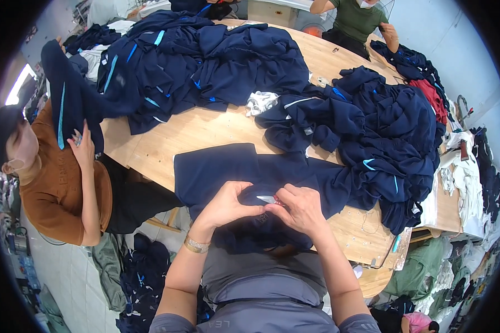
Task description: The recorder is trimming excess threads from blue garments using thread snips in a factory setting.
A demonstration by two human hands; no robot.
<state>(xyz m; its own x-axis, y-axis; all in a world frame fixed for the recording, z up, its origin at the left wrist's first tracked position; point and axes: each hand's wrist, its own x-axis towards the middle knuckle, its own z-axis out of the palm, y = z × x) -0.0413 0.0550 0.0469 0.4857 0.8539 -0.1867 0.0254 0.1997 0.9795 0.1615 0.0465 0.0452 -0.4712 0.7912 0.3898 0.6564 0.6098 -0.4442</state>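
Observation:
A dark navy garment (222,166) lies spread on the wooden table (189,130) right in front of me. My left hand (228,202) pinches a fold of its fabric near the table's front edge. My right hand (299,208) holds a small silvery tool (268,198), likely thread snips, its tip against the same fold. The two hands touch at the fingertips. A gold bracelet (196,245) sits on my left wrist.
A large heap of navy garments with blue stripes (205,61) covers the far left of the table, another heap (383,133) the right. A person in a brown top (55,183) at left holds up a navy garment. Another person in green (358,19) sits opposite. Clothes lie on the floor.

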